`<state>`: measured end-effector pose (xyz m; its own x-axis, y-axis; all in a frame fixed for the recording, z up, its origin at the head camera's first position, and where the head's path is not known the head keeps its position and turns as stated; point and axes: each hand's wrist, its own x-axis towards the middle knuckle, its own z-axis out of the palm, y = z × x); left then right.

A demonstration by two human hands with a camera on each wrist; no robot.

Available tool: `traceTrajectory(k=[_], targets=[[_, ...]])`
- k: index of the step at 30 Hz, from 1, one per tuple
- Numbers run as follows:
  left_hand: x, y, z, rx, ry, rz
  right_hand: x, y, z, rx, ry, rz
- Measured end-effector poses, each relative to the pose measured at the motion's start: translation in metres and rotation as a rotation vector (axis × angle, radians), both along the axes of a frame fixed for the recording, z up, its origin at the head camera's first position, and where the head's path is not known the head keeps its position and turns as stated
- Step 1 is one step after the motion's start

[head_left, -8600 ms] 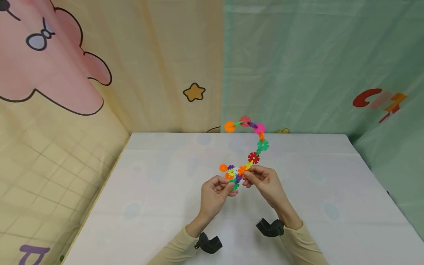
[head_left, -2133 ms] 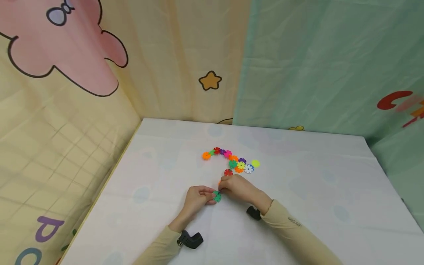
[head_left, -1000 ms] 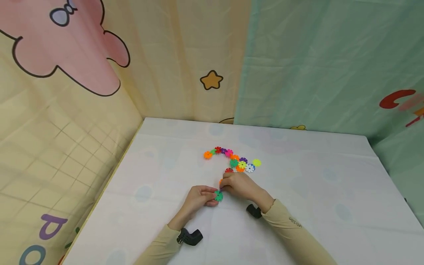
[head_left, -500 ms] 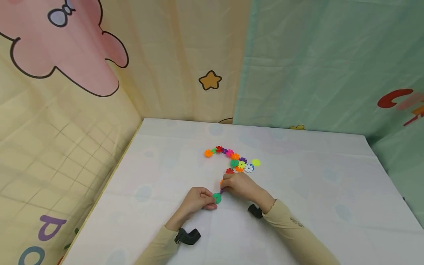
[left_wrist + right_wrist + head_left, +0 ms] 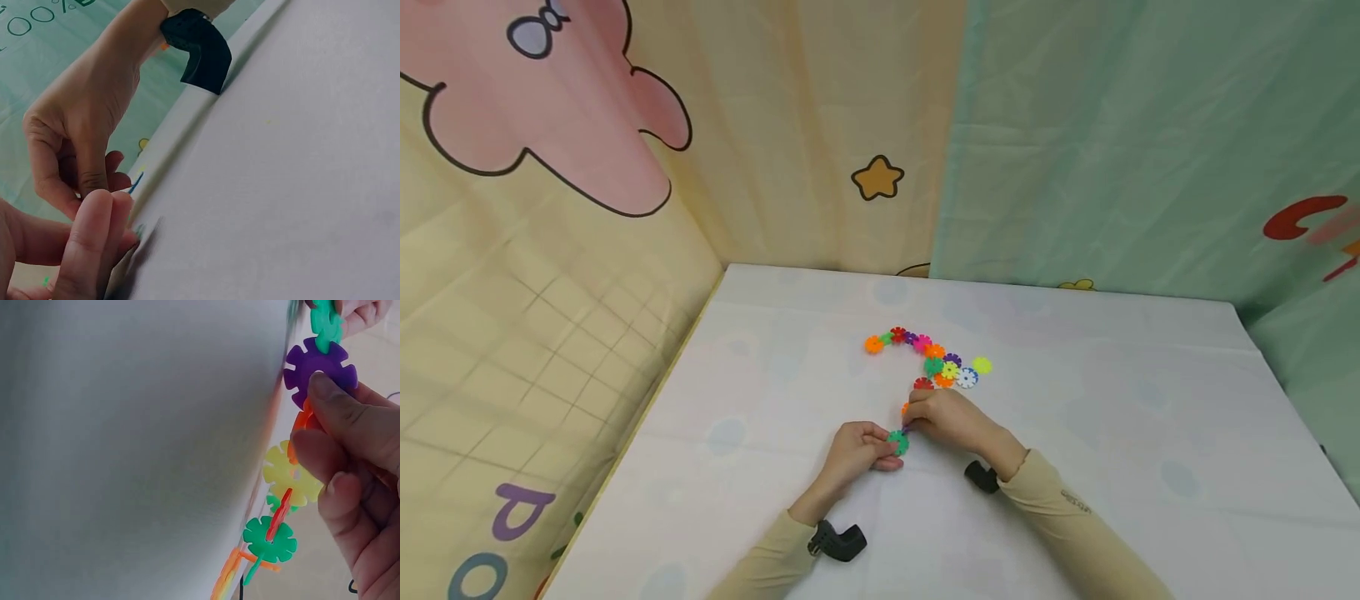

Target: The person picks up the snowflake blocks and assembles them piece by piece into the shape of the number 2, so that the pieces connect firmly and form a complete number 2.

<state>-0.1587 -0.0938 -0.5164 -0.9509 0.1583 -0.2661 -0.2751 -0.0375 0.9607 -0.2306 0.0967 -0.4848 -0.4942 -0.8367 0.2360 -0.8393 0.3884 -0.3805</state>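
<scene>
A chain of notched interlocking plastic discs curves over the table in the head view, from an orange disc (image 5: 874, 344) at its far end toward the hands. My left hand (image 5: 853, 454) pinches the green disc (image 5: 898, 442) at the near end. With thumb and fingers, my right hand (image 5: 955, 419) grips the purple disc (image 5: 304, 365). In the right wrist view the green disc's edge sits at a notch of the purple one, with an orange disc (image 5: 300, 434) and a yellow disc (image 5: 284, 465) following along the chain. My right hand hides part of the chain in the head view.
Beside the chain's bend lie more discs: a yellow one (image 5: 950, 370), a white one (image 5: 967, 377) and a yellow-green one (image 5: 982, 365). The white-covered table (image 5: 1075, 467) meets printed curtains (image 5: 1075, 150) at the back and sides.
About nine seconds ago both hands held the chain up; now most of it lies on the table, with several discs gathered at its bend. Over the last second the hands shift only slightly.
</scene>
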Motion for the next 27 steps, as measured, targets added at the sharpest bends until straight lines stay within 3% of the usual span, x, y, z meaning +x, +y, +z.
traceTrajectory(k=[6, 11, 18, 27], targets=[[0.0028, 0.0085, 0.0018, 0.051, 0.007, 0.064, -0.0019, 0.0029, 0.0006, -0.007, -0.056, 0.035], [0.0025, 0.0092, 0.0051, 0.121, -0.011, 0.084, -0.0029, 0.0019, -0.0008, -0.033, -0.050, 0.057], [-0.0001, 0.0094, 0.0037, 0.111, -0.027, 0.081, -0.0024, 0.0000, -0.0026, -0.050, -0.057, 0.111], [0.0005, 0.0116, 0.0023, 0.125, -0.029, 0.113, 0.0014, 0.0011, -0.0021, -0.025, -0.072, 0.077]])
